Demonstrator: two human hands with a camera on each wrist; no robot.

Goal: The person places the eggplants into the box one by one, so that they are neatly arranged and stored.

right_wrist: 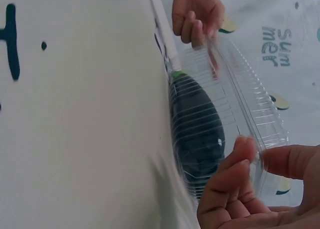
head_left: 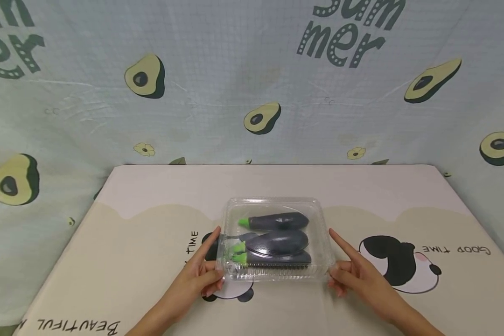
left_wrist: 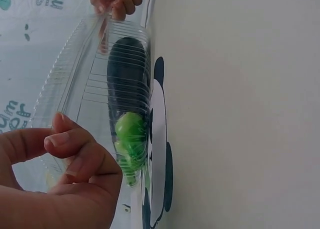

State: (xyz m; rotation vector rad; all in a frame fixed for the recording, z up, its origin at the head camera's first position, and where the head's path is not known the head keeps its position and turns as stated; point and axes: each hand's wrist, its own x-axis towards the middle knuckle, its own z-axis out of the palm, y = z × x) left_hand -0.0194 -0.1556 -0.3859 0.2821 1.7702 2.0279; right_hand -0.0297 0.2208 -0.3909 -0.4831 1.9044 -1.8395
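A clear plastic clamshell box (head_left: 273, 200) sits at the middle of the table, its see-through lid over several dark purple eggplants (head_left: 279, 220) with bright green stem ends. At the box's left side, my left hand (head_left: 201, 270) pinches the rim between thumb and bent fingers, index finger stretched forward along the edge. On the opposite side my right hand (head_left: 357, 275) grips the rim the same way, its index finger also pointing forward. The right wrist view shows thumb and fingertips meeting at the rim of the box (right_wrist: 235, 109). Ribbed side walls blur the eggplants (left_wrist: 127, 74) in the left wrist view.
The table cover (head_left: 151, 186) is pale with printed pandas (head_left: 399, 261) and lettering. Behind the table's far edge hangs a light curtain (head_left: 210, 70) with avocado prints, which also runs along both sides.
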